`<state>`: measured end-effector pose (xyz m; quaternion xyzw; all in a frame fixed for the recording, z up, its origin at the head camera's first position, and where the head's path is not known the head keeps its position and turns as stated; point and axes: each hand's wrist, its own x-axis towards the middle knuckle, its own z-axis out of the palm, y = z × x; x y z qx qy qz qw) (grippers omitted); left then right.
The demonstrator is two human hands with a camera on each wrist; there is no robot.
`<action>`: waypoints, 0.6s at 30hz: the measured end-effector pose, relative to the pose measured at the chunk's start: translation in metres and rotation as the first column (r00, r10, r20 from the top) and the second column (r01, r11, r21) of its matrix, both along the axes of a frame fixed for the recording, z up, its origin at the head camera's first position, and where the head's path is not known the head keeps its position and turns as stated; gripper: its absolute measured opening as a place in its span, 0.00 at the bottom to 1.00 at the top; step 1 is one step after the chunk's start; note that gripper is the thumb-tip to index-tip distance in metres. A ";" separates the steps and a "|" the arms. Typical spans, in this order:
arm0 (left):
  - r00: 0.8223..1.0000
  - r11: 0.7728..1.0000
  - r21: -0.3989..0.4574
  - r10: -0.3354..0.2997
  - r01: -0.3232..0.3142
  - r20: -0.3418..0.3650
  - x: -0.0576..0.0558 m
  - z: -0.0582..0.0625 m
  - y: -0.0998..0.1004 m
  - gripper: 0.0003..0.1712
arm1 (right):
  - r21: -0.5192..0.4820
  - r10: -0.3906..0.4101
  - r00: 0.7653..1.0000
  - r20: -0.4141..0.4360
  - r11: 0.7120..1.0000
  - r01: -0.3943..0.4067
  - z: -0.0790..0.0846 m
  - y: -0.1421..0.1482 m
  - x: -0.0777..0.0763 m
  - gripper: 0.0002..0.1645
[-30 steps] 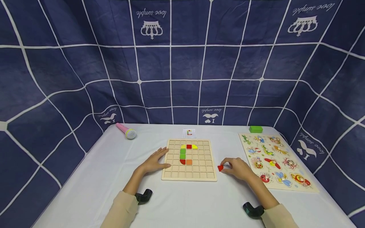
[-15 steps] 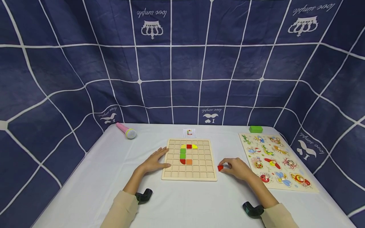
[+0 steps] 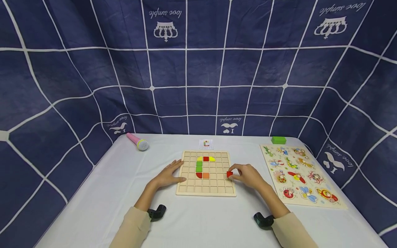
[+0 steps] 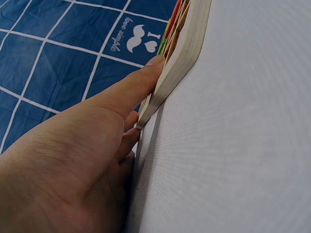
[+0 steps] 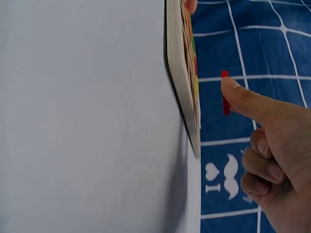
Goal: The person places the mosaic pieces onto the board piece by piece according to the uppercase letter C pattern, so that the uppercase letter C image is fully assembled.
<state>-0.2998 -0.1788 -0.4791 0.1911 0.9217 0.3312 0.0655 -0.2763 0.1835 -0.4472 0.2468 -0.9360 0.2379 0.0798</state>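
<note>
A wooden grid board (image 3: 189, 189) lies flat on the white table. Set in its cells are two yellow pieces, a red square (image 3: 206, 158) between them, two green squares (image 3: 199, 166), a red rounded piece (image 3: 199, 175) and an orange square (image 3: 206, 175). My left hand (image 3: 167, 175) rests at the board's left edge, its thumb over the rim in the left wrist view. Between thumb and finger my right hand (image 3: 248, 176) pinches a thin red tile (image 3: 229, 174), raised over the board's right edge. In the right wrist view the red tile (image 5: 226, 104) appears edge-on, beyond the thumb.
Behind the board lies a small pattern card (image 3: 206, 144). A pink toy microphone (image 3: 138, 142) is at the back left. On the right are a bug picture puzzle (image 3: 299, 175) and a green block (image 3: 278, 140). A blue checked curtain (image 3: 204, 69) surrounds the table.
My right hand has carried the red tile left and slightly away, from beside the board to over its right edge. The left hand and the pieces on the board stay put.
</note>
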 end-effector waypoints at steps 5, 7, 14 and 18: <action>1.000 1.000 0.003 -0.003 0.003 0.001 0.001 -0.001 0.000 0.51 | -0.007 0.026 0.999 0.021 1.000 -0.026 -0.002 -0.028 -0.006 0.14; 1.000 1.000 0.003 -0.003 0.003 0.001 0.001 -0.001 0.001 0.51 | -0.002 0.032 0.999 0.024 0.999 -0.032 -0.004 -0.037 -0.009 0.14; 1.000 1.000 -0.002 -0.010 0.010 -0.005 0.001 0.000 0.004 0.50 | 0.007 0.052 0.998 0.042 0.999 -0.052 -0.009 -0.053 -0.013 0.12; 1.000 1.000 -0.009 -0.009 0.009 -0.005 0.001 0.001 0.005 0.50 | 0.027 0.048 0.998 0.042 0.998 -0.049 -0.011 -0.056 -0.014 0.11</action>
